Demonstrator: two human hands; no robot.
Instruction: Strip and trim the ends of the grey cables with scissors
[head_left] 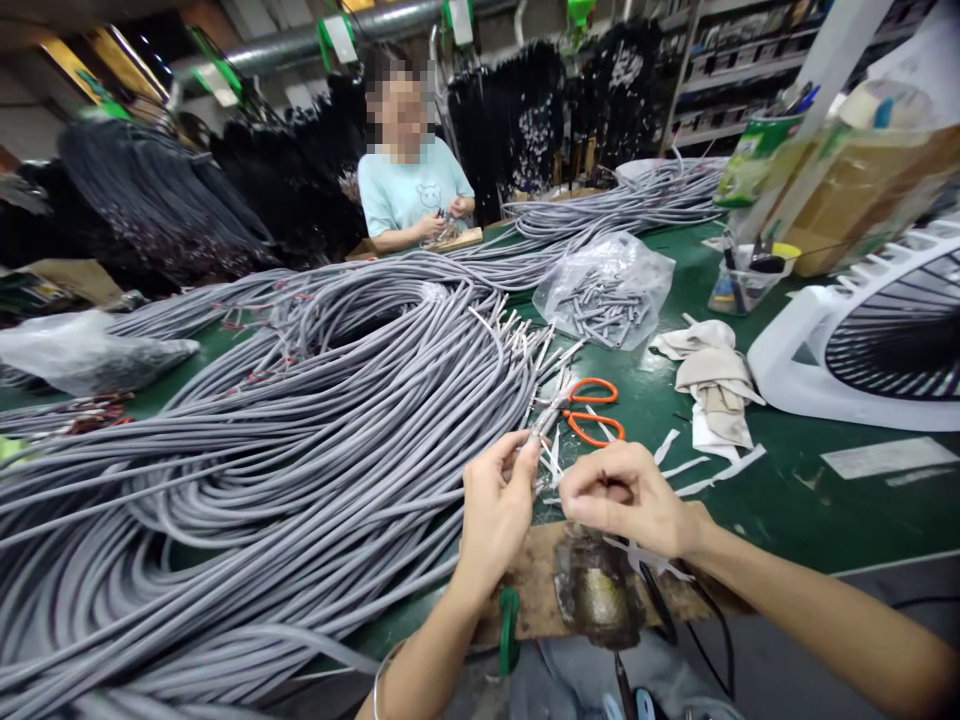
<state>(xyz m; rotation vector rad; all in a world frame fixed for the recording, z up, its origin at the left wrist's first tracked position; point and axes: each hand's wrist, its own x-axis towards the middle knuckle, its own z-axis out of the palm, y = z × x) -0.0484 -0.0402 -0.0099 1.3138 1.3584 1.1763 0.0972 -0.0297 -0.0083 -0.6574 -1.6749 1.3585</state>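
At nine o'clock in the view a plastic bag (97,350) lay near a broad, looped heap of grey cables (337,430), whose pale ends (517,340) stuck out toward the middle. Near eleven o'clock, across the heap, a co-worker (420,185) in a light blue T-shirt held something small, too blurred to make out. Toward six o'clock the left hand (499,490) pinched a slim grey piece (541,425) between thumb and fingers, just beside the cable ends; whether it was a cable end could not be told. Below that hand lay a wooden board (529,560) bearing a dark metal block (600,590). Orange-handled scissors (592,415) lay between one and two o'clock from the left hand, with a clear bag (649,275) of short grey tubes (600,310) farther off at one o'clock. At three o'clock from the left hand, the right hand (626,500) hung above the block, fingers curled toward the thumb; whether they gripped anything could not be told. Beyond it, white strips (721,472) and a crumpled cloth (716,380) lay on the green counter (795,500), a plastic tub (757,285) stood toward one o'clock, and a white fan (885,350) toward two
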